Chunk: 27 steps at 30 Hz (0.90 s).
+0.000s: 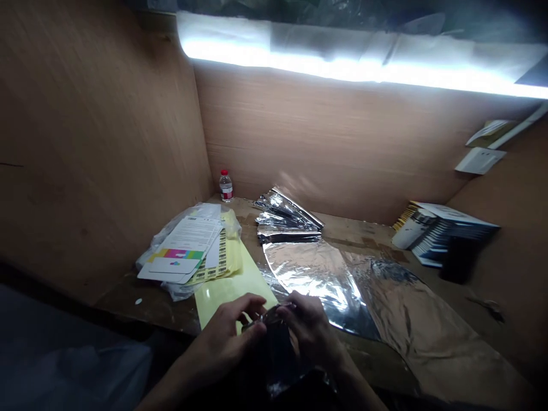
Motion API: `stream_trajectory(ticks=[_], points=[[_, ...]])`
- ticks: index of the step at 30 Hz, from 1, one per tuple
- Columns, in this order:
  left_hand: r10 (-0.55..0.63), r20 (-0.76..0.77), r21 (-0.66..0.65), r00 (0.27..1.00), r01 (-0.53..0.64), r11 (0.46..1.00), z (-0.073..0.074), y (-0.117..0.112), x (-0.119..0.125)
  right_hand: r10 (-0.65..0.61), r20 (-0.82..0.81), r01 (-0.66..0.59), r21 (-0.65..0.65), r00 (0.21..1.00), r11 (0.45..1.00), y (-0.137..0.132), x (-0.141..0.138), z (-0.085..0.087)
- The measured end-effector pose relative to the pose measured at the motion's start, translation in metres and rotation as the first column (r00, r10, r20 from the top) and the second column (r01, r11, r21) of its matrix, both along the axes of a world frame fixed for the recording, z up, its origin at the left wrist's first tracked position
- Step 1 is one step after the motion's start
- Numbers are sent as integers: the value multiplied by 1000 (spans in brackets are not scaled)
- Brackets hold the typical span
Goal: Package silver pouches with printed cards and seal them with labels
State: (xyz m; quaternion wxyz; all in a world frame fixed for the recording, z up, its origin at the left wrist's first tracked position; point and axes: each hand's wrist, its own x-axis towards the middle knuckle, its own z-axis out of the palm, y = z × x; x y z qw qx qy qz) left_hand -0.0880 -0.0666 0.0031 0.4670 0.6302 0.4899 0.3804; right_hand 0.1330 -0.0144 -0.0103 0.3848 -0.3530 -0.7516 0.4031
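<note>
Both my hands meet at the near edge of the wooden desk (pixel 368 234). My left hand (pixel 226 337) and my right hand (pixel 310 328) have their fingers curled on a dark, shiny foil bag (pixel 278 354) that hangs down between them toward my lap. A yellow sheet (pixel 233 285) lies just beyond my left hand. Large silver foil sheets (pixel 325 274) spread out beyond my right hand.
A pile of folded silver foil bags (pixel 285 220) lies at the back. White papers and barcode label sheets (pixel 188 251) sit in clear plastic at the left. A small water bottle (pixel 225 185) stands in the corner. Stacked booklets (pixel 440 231) lie at the right.
</note>
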Motion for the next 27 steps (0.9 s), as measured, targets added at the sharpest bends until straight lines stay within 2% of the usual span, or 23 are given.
stream_trajectory(ticks=[2, 4, 7, 9, 11, 13, 14, 16, 17, 19, 21, 23, 25, 27], points=[[-35, -195, 107, 980, 56, 993, 12, -1, 1, 73, 83, -81, 106, 994, 991, -6, 3, 1], [-48, -307, 174, 951, 106, 979, 15, -7, 8, 90, 58, -96, 109, 994, 989, -10, 5, -2], [30, -347, 278, 937, 73, 958, 7, -11, 21, 108, -44, -110, -34, 993, 993, -14, 5, -9], [91, -355, 287, 931, 15, 958, 0, -2, 18, 149, -94, -162, -143, 984, 976, -16, 5, -14], [175, -413, 219, 894, -89, 972, -2, 20, -4, 103, -112, -126, -231, 988, 965, -17, 9, -17], [316, -517, 161, 796, -272, 949, 2, 51, -45, -68, -110, 30, -311, 992, 950, -17, 18, -19], [418, -544, 184, 728, -383, 906, 4, 66, -71, -155, -101, 111, -349, 983, 930, -17, 24, -20], [590, -605, 224, 535, -597, 770, 8, 90, -125, -251, -89, 200, -382, 964, 902, -15, 37, -24], [630, -630, 228, 455, -667, 710, 9, 97, -149, -260, -84, 211, -373, 962, 903, -13, 42, -26], [671, -649, 241, 358, -740, 628, 5, 103, -184, -209, -61, 177, -337, 976, 925, -10, 48, -32], [708, -629, 271, 321, -763, 587, -1, 101, -202, -144, -36, 127, -302, 989, 945, -7, 49, -37], [758, -569, 311, 319, -770, 558, -6, 96, -210, -88, -39, 73, -286, 995, 955, -3, 45, -36], [811, -474, 334, 344, -782, 527, -6, 88, -213, -66, -109, 31, -298, 992, 954, -2, 38, -30], [858, -346, 329, 381, -807, 491, -1, 79, -211, -80, -237, -17, -382, 968, 924, -1, 28, -18]])
